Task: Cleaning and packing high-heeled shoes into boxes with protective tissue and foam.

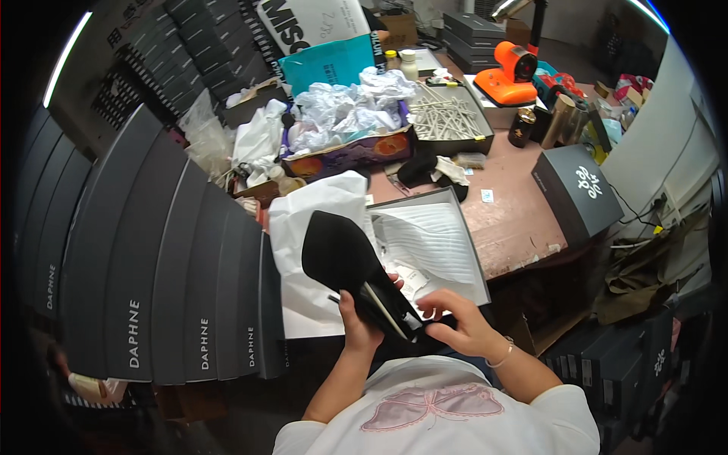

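Note:
A black pointed shoe [340, 246] is held tilted over the near edge of the table, its broad toe part up and to the left. My left hand [362, 324] wraps round its middle, with the thumb on the near side. At the shoe's rear end, my right hand [464, 324] has its fingers bent and thumb and forefinger closed in on a black part there. Behind the shoe lies an open grey shoebox [476, 267] with white ribbed padding [428, 227] and a small white tag [412, 280]. White tissue paper [317, 199] spreads over its left side.
Dark grey shoeboxes [163, 265] stand in a row close on the left. Farther back are a purple carton [353, 152] of crumpled paper, a box of white sticks [453, 114] and an orange device [506, 80]. A dark box [580, 189] stands at right.

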Demonstrator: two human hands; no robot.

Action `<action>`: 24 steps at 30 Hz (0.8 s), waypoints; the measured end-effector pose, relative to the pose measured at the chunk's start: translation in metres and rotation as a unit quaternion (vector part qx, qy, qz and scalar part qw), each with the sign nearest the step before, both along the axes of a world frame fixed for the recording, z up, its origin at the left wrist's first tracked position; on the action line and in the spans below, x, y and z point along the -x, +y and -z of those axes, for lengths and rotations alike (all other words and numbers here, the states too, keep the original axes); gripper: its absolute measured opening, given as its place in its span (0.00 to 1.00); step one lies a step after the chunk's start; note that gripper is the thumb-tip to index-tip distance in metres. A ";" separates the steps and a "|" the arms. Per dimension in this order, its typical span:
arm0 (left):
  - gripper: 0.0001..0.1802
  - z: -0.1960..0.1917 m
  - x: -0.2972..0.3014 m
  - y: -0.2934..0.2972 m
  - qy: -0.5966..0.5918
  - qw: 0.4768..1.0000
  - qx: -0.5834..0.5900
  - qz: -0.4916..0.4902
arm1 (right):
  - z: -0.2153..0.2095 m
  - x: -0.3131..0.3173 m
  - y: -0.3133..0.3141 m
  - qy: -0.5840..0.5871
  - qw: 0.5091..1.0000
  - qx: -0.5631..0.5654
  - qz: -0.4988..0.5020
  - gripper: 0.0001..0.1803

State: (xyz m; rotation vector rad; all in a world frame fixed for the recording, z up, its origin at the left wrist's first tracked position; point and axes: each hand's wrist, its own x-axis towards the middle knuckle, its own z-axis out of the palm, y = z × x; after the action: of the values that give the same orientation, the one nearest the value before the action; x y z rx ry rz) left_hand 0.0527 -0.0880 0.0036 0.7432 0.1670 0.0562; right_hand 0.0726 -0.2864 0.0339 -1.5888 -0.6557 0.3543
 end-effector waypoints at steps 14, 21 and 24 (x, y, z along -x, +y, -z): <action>0.50 -0.005 -0.041 0.065 -0.036 0.969 -0.238 0.062 | -0.022 -0.089 0.017 -0.079 0.932 0.293 -0.199 0.16; 0.52 0.011 -0.048 0.048 0.129 0.966 0.199 0.099 | -0.049 -0.260 0.037 -0.526 0.751 0.294 0.269 0.15; 0.47 0.019 -0.037 0.047 0.126 0.963 0.221 0.088 | -0.041 -0.191 0.074 -0.355 0.923 0.149 0.009 0.14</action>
State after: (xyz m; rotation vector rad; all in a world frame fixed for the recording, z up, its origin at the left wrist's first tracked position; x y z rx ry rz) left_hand 0.0895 -0.0409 -0.0159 0.3132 0.3418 -0.2411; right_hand 0.2631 -0.2127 0.0751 -2.0269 -1.1780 -0.1705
